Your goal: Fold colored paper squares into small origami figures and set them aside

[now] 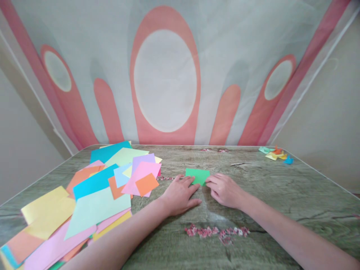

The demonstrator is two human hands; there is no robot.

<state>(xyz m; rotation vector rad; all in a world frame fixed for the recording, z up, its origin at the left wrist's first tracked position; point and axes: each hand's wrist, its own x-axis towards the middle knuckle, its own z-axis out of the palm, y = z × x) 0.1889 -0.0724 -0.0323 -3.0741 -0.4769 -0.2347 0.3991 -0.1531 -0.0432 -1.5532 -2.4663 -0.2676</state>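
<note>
A small green sheet of paper lies on the wooden-look table, its long side running left to right. My left hand rests flat with fingers spread, the fingertips touching the paper's lower left part. At the paper's right edge, my right hand has its fingers curled together in a pinch on the lower right corner. The fingertips of both hands cover parts of the sheet's lower side. Whether the sheet is folded, I cannot tell.
Loose coloured paper sheets overlap in a wide pile on the left, partly behind my left forearm. Several small folded paper pieces sit at the far right corner. Behind the table hangs a grey and pink patterned backdrop.
</note>
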